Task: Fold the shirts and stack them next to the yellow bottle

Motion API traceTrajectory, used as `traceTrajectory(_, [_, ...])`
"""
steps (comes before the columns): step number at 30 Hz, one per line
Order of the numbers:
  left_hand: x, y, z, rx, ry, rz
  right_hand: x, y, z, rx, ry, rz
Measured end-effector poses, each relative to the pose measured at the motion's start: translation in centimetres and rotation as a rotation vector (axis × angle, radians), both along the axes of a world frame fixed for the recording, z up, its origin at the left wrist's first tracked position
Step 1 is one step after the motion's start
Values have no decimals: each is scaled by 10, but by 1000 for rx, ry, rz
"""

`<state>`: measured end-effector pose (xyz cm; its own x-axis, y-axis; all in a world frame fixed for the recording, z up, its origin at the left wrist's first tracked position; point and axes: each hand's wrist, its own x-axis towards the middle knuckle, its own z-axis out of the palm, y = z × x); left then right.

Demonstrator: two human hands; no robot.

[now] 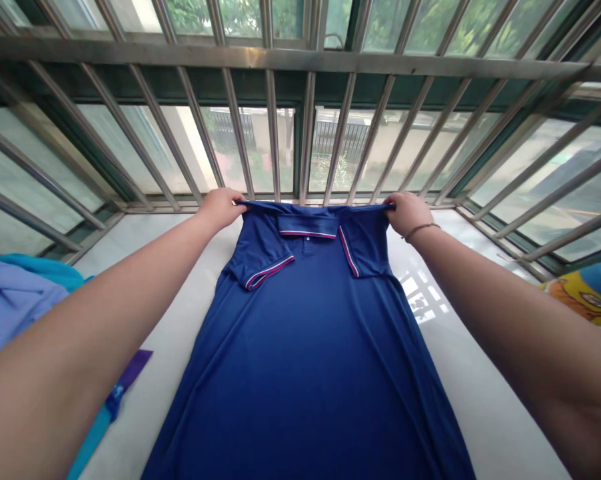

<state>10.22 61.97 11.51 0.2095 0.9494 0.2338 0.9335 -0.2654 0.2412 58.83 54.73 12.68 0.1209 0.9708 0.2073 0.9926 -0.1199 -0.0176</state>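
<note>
A navy blue polo shirt (305, 347) lies spread on a white surface, its collar (308, 225) at the far end and its hem running out of view at the bottom. Both short sleeves are folded inward over the front, their cuffs edged in red and white stripes. At the shirt's far left shoulder, my left hand (221, 208) pinches the cloth between thumb and fingers. My right hand (409, 212), with a thin band on its wrist, grips the far right shoulder in the same way. The shoulder edge is stretched between the two hands.
Metal window bars (308, 133) stand just beyond the hands and along both sides. Lavender cloth (15, 300) and teal cloth (45, 267) lie at the left, partly behind my arm. A yellow and blue item (588, 293) sits at the right edge. The white ledge (175, 267) shows beside the shirt.
</note>
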Motion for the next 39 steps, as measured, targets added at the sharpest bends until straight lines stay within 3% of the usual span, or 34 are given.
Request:
traceTrajectory(3, [-14, -61, 16, 165, -44, -84, 3, -61, 17, 260, 93, 110])
traceTrajectory(6, [-42, -146, 6, 163, -74, -148, 12, -150, 9, 292, 196, 261])
traceTrajectory(10, [-80, -251, -51, -87, -62, -250, 21, -270, -36, -16, 345, 422])
traceTrajectory(12, [-91, -291, -82, -221, -27, -307, 21, -313, -60, -254, 408, 494])
traceTrajectory(14, [-97, -320, -105, -265, -29, -297, 20, -339, -75, -395, 435, 526])
traceTrajectory(17, [-96, -347, -115, -230, -50, -241, 17, -355, -80, -397, 417, 497])
traceTrajectory(21, [-82, -361, -104, -186, -64, -233, 4, -357, -77, -263, 335, 411])
traceTrajectory(25, [-65, -360, -99, -129, -57, -186, -25, -363, -91, -78, 300, 278])
traceTrajectory(29, [-59, -346, -97, -136, -18, -67, -42, -362, -106, -26, 385, 244])
traceTrajectory(34, [-62, -335, -74, -106, -63, -95, -32, -347, -95, 0, 504, 194])
traceTrajectory(37, [-63, -348, -62, -52, -114, -152, -25, -342, -88, 101, 505, 165])
traceTrajectory(39, [-65, -362, -63, -82, -112, -189, -22, -343, -89, 116, 489, 149])
